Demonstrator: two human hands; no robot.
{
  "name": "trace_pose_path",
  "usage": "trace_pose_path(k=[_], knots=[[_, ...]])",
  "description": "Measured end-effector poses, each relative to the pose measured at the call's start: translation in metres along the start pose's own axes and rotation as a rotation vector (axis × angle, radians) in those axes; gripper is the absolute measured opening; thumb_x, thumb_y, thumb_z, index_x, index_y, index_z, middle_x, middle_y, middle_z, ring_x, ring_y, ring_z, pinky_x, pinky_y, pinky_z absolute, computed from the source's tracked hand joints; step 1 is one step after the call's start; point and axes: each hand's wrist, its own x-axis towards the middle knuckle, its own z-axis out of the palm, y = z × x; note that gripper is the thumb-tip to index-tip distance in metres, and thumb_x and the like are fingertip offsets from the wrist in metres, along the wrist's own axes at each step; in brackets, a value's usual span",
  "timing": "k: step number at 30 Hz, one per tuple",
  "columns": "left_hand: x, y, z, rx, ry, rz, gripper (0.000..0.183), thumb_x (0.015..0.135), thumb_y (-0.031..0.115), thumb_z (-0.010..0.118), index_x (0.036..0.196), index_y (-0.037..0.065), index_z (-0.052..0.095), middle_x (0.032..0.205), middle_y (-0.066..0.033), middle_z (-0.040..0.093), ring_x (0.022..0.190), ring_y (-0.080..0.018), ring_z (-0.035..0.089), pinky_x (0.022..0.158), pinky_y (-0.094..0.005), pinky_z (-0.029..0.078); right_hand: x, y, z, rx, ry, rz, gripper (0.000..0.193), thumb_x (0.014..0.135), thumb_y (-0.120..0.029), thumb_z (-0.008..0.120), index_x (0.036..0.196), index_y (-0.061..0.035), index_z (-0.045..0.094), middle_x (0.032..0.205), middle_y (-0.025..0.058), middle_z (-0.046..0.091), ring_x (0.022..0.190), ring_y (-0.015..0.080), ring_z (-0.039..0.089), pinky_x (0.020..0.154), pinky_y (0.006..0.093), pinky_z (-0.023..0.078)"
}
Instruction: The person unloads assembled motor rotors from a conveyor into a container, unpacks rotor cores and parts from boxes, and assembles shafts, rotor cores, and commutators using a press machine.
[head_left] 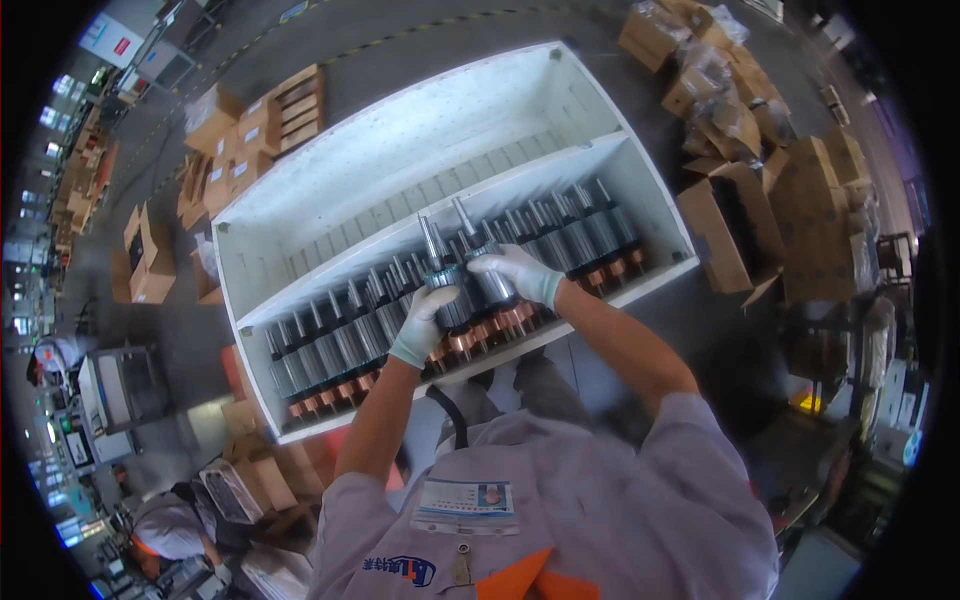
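Observation:
My left hand (426,318), in a pale glove, is closed round a motor armature (455,302) with a steel shaft pointing up and away. Just to its right, my right hand (520,273), gloved too, grips a second armature (494,286) by its upper body. Both armatures tilt above the rows in a large white bin (660,283). Upright armatures (328,352) with copper commutators at the near end fill the bin's near compartment on both sides of my hands. The lower ends of the held ones overlap those behind, so I cannot tell whether they touch the bin.
A divider (400,228) splits the bin lengthwise; its far compartment (350,175) shows a slatted lower wall. Cardboard boxes (735,235) crowd the right side, and more boxes (240,145) with a wooden pallet (299,108) stand at far left. A co-worker (180,525) bends at lower left.

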Motion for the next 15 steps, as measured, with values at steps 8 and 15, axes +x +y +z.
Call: trace_pose_path(k=[8,15], knots=[[0.006,-0.014,0.000,0.261,0.315,-0.056,0.030,0.088,0.014,0.074,0.111,-0.004,0.067,0.097,-0.0078,0.071,0.083,-0.0154,0.069,0.077,-0.0290,0.056,0.009,-0.002,-0.038,-0.365,0.007,0.051,0.036,0.082,-0.032,0.080,0.099,-0.0013,0.073,0.095,0.0040,0.072,0.089,0.0121,0.063,0.085,0.0285,0.048],[0.017,0.011,0.005,0.870,0.596,-0.349,0.069,0.083,0.057,0.072,0.107,-0.008,0.069,0.095,-0.0188,0.072,0.090,-0.0262,0.071,0.087,-0.0384,0.055,0.008,-0.005,-0.064,-0.892,0.442,0.143,0.075,0.074,-0.054,0.080,0.120,0.0016,0.059,0.114,0.0220,0.068,0.107,0.0393,0.066,0.096,0.0460,0.049]])
